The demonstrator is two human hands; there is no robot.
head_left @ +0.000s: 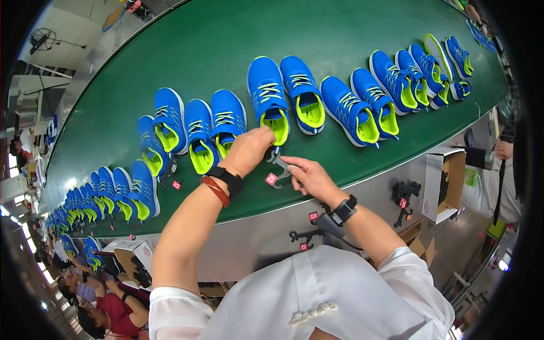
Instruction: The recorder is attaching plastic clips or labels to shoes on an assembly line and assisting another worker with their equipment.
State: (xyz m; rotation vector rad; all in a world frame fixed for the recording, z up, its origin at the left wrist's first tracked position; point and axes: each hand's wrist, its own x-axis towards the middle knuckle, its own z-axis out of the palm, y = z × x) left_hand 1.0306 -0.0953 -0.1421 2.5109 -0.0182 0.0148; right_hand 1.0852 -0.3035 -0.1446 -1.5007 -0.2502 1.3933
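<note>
My left hand (248,151) is closed at the heel of a blue sneaker (264,76) with a lime-green lining, its fingertips at the shoe's collar. Between the thumb and fingers of my right hand (310,177) is a grey plastic shoe hanger (281,170) with a red size tag (271,179). The hanger's upper end meets the sneaker's heel; whether it is hooked there is hard to make out. To the right lies a matching sneaker (300,85), toe pointing away from me. All these are on a green belt (192,56).
Rows of blue sneakers (348,107) run along the belt on both sides. More hangers (306,235) hang on the metal edge before me. An open carton (445,184) stands at right, another carton (130,252) at left. Co-workers (116,309) sit at lower left; another person's hand (503,150) shows at right.
</note>
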